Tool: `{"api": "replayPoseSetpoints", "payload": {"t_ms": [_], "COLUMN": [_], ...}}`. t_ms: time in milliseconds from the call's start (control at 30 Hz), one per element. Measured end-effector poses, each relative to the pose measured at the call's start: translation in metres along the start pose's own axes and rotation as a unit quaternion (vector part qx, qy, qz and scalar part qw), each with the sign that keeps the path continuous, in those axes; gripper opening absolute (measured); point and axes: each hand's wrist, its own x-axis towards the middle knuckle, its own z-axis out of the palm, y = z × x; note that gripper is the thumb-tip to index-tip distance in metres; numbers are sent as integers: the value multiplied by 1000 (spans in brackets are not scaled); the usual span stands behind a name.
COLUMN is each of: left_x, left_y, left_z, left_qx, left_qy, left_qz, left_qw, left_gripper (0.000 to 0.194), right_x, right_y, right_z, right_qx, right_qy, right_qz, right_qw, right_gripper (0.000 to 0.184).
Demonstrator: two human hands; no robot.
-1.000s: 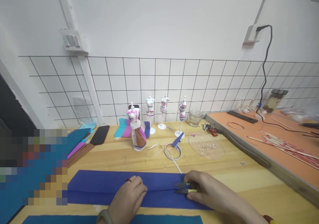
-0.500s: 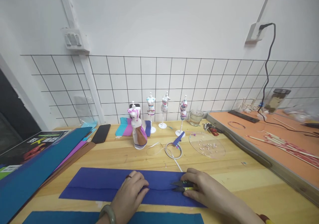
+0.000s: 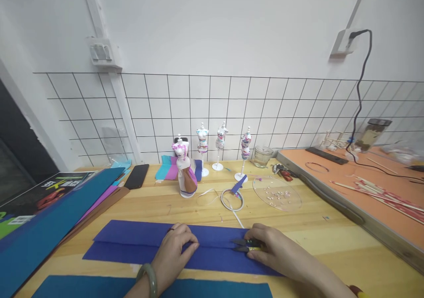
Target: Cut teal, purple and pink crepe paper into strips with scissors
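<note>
1. The right hand has its grip closed around thread snips, their dark blades parted over a royal-blue cloth
2. The left hand, a bangle at its wrist, rests on that cloth, thumb and forefinger close together – whether its grip pinches it, I can't tell from here
3. The royal-blue cloth lies on the wooden tabletop, just beyond a teal cloth
4. Farther back, near the wall, stand four miniature dress forms – the leftmost wearing brown and purple
</note>
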Motion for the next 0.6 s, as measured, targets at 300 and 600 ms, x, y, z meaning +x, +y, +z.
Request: {"api": "replayPoseSetpoints", "payload": {"t_ms": [300,600], "left_x": [3,8], "left_y": [3,5], "left_z": [1,-4], "left_qx": [1,39], "left_qy": [0,-44], "left_qz": [-27,-28], "left_qw": [1000,998], "left_gripper": [11,7], "right_x": [0,4], "right_y": [0,1], "right_z": [-2,9], "right_qx": [9,-6], "right_qy": [-19,-9], "right_qz": [-12,-44], "right_qw": [1000,999], "right_gripper": [18,19]}}
